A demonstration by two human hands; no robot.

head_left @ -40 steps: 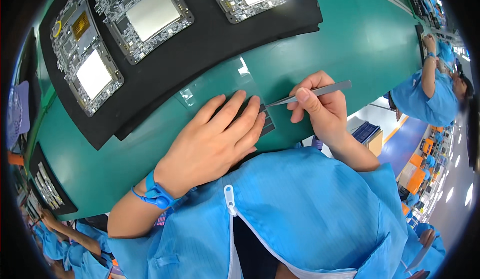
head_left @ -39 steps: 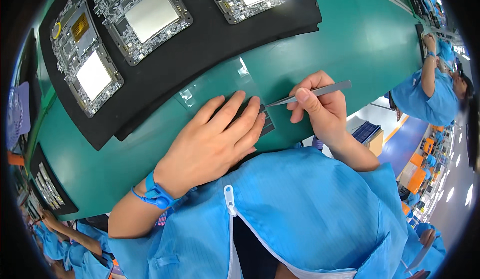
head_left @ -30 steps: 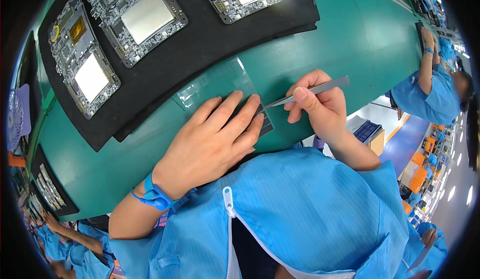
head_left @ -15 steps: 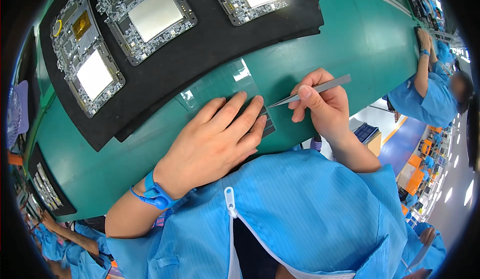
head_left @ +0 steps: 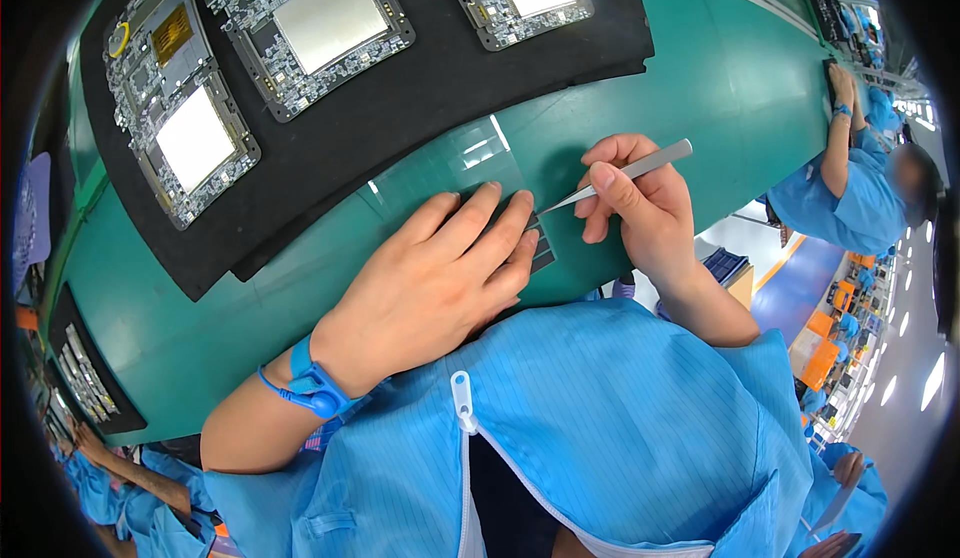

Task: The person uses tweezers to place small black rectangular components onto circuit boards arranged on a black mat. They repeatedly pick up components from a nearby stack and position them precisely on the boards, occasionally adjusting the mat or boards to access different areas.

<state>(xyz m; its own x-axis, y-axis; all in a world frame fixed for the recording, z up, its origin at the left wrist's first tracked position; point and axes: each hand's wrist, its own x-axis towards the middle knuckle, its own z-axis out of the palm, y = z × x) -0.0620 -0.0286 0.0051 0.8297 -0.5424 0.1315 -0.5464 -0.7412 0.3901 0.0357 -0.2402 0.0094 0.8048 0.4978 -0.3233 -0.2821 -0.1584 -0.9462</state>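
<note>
My left hand (head_left: 430,268) lies flat with its fingers stretched over a clear plastic sheet (head_left: 420,170) on the green bench mat. Dark grey strips (head_left: 542,248) on that sheet show just right of my fingertips; the rest of them is hidden under the hand. Pinched between the thumb and fingers of my right hand (head_left: 645,203) is a pair of metal tweezers (head_left: 655,161). Their points slant down to the left and reach the edge of the dark strips. Whether the tips grip a strip is too small to tell.
Several circuit boards with silver shields (head_left: 332,20) lie on a black foam pad (head_left: 450,83) beyond the sheet. Another dark pad (head_left: 90,373) with small parts is at the far left of the green mat (head_left: 730,78). A co-worker (head_left: 850,183) sits at the right.
The view has shifted slightly, so the boards appear a little further right. My left hand stays on the sheet, and the tweezers keep nearly the same place at the strips.
</note>
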